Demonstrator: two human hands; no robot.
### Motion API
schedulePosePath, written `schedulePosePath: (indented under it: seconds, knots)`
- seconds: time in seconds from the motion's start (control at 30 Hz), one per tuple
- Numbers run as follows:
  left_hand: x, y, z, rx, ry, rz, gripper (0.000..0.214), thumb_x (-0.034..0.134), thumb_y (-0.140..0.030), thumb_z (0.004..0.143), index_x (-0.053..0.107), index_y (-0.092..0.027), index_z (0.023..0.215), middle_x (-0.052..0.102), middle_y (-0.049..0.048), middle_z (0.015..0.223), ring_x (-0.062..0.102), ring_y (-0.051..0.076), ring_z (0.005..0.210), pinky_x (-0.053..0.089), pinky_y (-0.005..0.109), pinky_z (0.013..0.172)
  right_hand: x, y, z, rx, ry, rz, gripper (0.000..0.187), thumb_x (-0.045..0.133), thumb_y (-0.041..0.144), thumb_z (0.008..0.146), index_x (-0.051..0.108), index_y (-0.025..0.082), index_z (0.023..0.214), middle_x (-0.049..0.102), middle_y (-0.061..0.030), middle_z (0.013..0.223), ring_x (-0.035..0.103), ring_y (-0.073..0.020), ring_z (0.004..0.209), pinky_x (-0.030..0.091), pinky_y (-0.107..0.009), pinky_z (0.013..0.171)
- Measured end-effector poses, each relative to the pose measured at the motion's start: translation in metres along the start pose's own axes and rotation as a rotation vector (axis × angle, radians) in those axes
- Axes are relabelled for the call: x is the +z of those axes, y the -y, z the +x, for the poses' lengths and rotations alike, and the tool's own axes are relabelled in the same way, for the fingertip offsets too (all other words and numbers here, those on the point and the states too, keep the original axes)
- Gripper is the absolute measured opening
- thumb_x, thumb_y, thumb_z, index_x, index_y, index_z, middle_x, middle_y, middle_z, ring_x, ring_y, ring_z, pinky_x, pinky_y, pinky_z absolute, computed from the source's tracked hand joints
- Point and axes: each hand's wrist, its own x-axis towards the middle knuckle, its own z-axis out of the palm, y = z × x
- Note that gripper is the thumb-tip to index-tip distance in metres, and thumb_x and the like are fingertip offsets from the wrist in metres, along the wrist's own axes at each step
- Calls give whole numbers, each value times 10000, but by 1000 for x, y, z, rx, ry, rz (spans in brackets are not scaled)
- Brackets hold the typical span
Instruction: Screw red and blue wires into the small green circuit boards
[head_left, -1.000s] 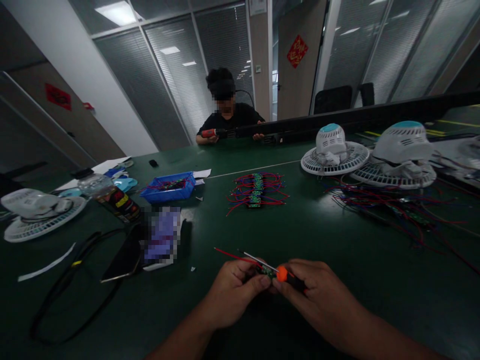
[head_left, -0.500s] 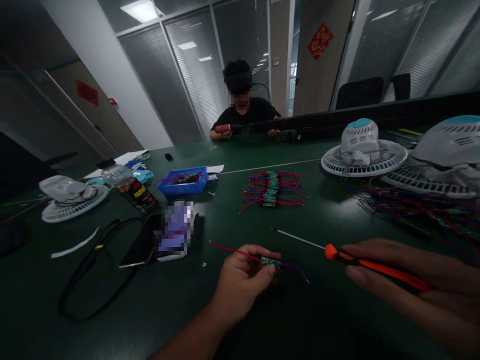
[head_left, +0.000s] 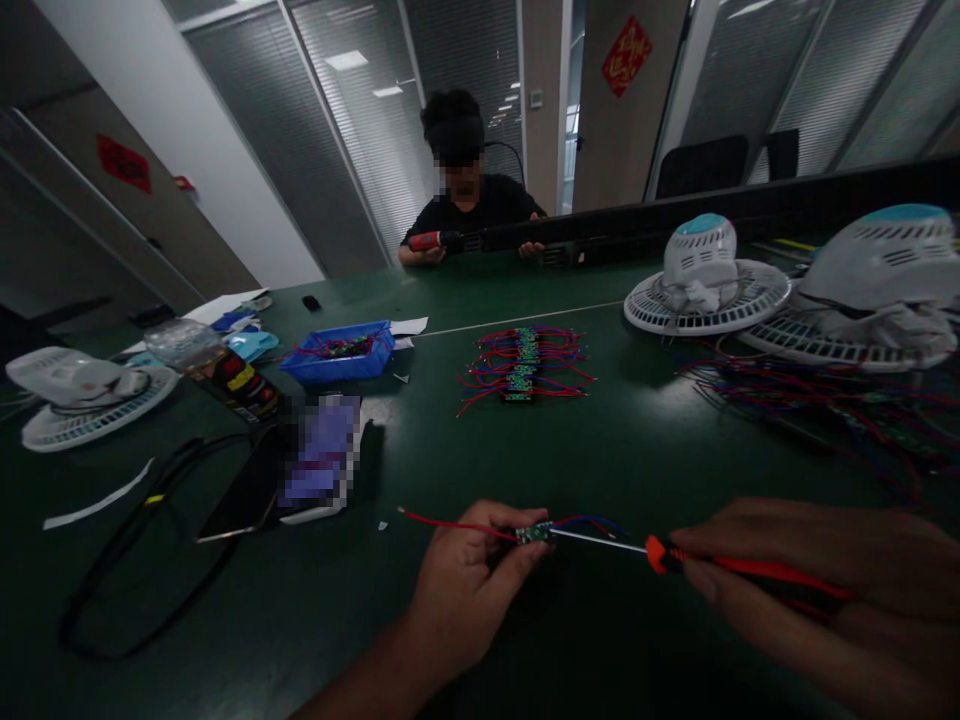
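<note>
Between thumb and fingers, my left hand (head_left: pixel 472 585) pinches a small green circuit board (head_left: pixel 534 534). A red wire (head_left: pixel 457 524) runs from its left end, and red and blue wires (head_left: pixel 592 522) from its right. My right hand (head_left: pixel 810 600) is closed round the orange and black handle of a screwdriver (head_left: pixel 656 553). Its thin shaft points left, with the tip at the board's right end; whether they touch I cannot tell. Beyond my hands lies a row of similar wired circuit boards (head_left: pixel 523 365) on the dark green table (head_left: pixel 420 440).
A blue tray (head_left: pixel 337 365) holds more wired boards. A tilted bottle (head_left: pixel 225 375), a phone (head_left: pixel 240 490) and a black strap (head_left: pixel 90 590) lie left. White fan parts (head_left: pixel 701 290) and a wire heap (head_left: pixel 840 400) are right. Opposite, a person (head_left: pixel 465 200) holds a red-and-black tool (head_left: pixel 427 241).
The screwdriver has come down and left, its tip moving from above and beyond the board to the board's right end. My view has shifted slightly, and the left hand still holds the board.
</note>
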Motion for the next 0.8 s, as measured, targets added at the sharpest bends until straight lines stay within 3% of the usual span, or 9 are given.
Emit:
schedulePosePath:
  seconds: [0.13,0.37,0.57,0.67,0.8]
  knots:
    - [-1,-5,1,67,-35,98,121,644,-237,807,651,-171,908,727,93,1044,685,205,944,535,341,848,2,3,1,-53,189,-69,230,527,378,873,728,322,776,665,-2,615,616,-139,503,472,-234,443]
    - [-1,-7,3,67,-45,99,111,643,-221,804,643,-174,904,730,91,1041,687,208,944,537,358,857,1,7,3,3,109,-73,230,524,403,853,728,335,769,683,-11,650,642,-159,542,484,-244,463]
    - [-1,-6,0,117,-45,172,111,647,-232,809,654,-185,910,735,77,1029,695,207,931,549,344,838,4,2,3,-25,146,-87,248,513,400,863,726,335,754,710,-1,653,657,-158,529,495,-235,451]
    - [-2,-7,-1,183,-75,230,116,649,-217,805,657,-188,917,739,77,1015,698,209,933,557,345,844,6,-6,-3,3,100,-190,235,538,453,851,732,336,915,753,-23,754,688,-193,582,511,-266,474]
    - [-3,-7,-1,237,-103,295,153,657,-213,798,675,-200,949,731,80,1050,691,224,966,551,369,878,10,-15,-12,95,73,-325,355,480,487,890,633,326,1166,750,-36,739,677,-199,529,491,-292,451]
